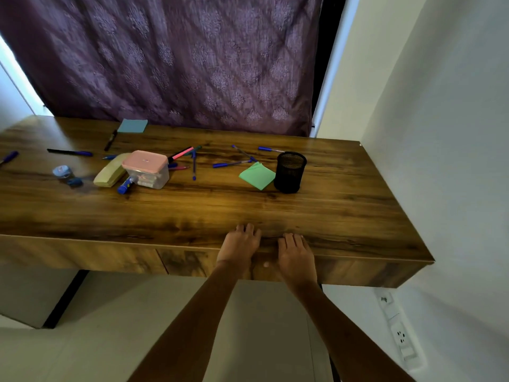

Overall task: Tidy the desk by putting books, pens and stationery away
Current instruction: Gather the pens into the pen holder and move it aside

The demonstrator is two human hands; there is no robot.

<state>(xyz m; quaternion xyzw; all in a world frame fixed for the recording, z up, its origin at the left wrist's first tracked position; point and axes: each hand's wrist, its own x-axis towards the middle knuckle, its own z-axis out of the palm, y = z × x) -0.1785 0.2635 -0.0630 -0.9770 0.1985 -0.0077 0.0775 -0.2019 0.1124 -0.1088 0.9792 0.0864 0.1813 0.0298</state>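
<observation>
Head view: mesh pen cup (290, 172) upright; lidded box (146, 169) holds white items.

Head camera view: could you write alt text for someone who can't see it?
Two bare hands, left and right, rest on the near edge of a wooden desk. Farther back lie scattered pens, green notes, a black mesh cup and a pink-lidded box, before a purple curtain.

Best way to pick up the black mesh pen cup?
Take the black mesh pen cup round its side wall, coming from the near right. It stands upright with its mouth open, so a sideways wrap probably keeps it level. The green sticky notes lie against its left side, so avoid that approach.
</observation>
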